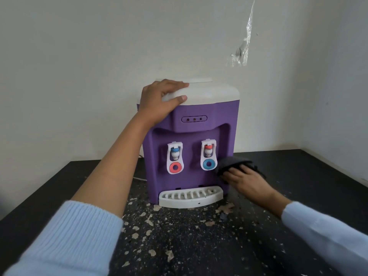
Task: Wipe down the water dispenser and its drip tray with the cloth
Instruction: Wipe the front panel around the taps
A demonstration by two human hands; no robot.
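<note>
The right hand's fingers point(232, 173) are curled into a bunched dark grey cloth point(233, 162), gripping it and pressing it against the lower right flank of the water dispenser point(189, 120), just beside the red-capped tap point(208, 154). The left hand point(159, 98) clasps the unit's white top point(215, 92) at its left corner, fingers hooked over the rim and thumb on the front face, which braces the light body. The step in hand looks like wiping the purple housing. It would go best with firm, overlapping strokes while the left hand holds the unit down, then folding the cloth to a clean face for the recess around the two taps. The housing is matte, finely textured plastic with a scooped front; the top is smooth and rounded. The dispenser stands at the back edge of the tabletop point(308, 166), against the wall. Its white drip tray point(191, 197) juts from the foot, slotted, curved and speckled with dark grit, apparently not yet wiped. Pale flakes point(151, 222) litter the dark tabletop in front, so the cloth is better kept off it.
</note>
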